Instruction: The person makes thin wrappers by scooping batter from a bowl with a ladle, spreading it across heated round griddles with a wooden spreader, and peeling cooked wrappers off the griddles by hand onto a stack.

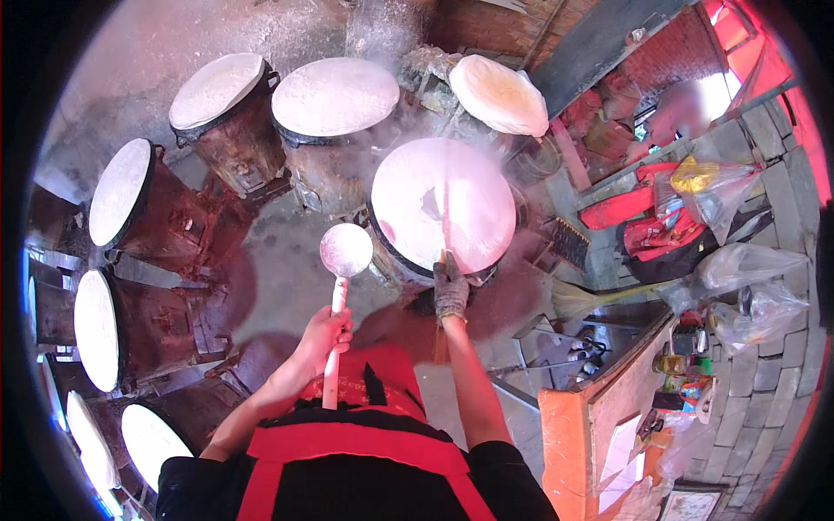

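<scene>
My left hand (324, 338) is bare and closed round the pale handle of a long-handled ladle (346, 250), whose round head points away from me beside a stove. My right hand (450, 290), in a grey knitted glove, grips a long thin wooden stick (446, 208) that reaches across a steaming round griddle (479, 195). A pale layer covers the griddle, with a small torn-looking patch near its middle. Whether the stick touches that layer I cannot tell. Beyond it, a round, thin pale sheet (498, 94) lies on a round support.
Several drum-shaped stoves with white round tops (335, 98) curve round the left and far side. A straw broom (576, 299) and a brush (569, 244) lie at the right. Nearer me on the right stands a table with an orange side (567, 449). Plastic bags (749, 267) rest beyond.
</scene>
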`<state>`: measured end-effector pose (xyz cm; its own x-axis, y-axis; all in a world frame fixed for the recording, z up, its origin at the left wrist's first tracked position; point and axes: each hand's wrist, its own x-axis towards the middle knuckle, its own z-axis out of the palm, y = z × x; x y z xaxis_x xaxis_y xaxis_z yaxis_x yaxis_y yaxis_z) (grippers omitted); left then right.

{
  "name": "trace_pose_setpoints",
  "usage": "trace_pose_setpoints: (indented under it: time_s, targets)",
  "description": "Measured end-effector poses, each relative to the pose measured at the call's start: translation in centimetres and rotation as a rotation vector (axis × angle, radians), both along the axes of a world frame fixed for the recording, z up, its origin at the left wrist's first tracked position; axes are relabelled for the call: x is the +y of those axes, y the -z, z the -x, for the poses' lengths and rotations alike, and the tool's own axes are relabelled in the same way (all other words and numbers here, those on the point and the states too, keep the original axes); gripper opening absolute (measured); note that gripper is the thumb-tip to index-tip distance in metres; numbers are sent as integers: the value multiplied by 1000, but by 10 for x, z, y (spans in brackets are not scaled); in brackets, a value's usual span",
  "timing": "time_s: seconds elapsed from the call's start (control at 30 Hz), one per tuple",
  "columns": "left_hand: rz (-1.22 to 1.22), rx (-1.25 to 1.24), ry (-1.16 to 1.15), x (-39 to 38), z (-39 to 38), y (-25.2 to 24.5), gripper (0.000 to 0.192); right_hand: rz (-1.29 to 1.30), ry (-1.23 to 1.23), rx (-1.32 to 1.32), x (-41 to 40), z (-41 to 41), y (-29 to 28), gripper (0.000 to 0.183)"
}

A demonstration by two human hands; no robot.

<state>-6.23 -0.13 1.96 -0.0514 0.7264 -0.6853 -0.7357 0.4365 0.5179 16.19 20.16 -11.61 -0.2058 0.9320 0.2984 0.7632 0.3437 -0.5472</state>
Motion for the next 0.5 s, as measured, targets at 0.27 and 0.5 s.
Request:
trace_pose_setpoints:
  time_s: [0.27,0.5]
  targets:
    - [29,3,-42,-3,-13,4,11,317,81,324,-25,-31,-29,32]
    - [21,-14,-90,-6,-31,5,10,365,-101,560,-5,-46,6,37]
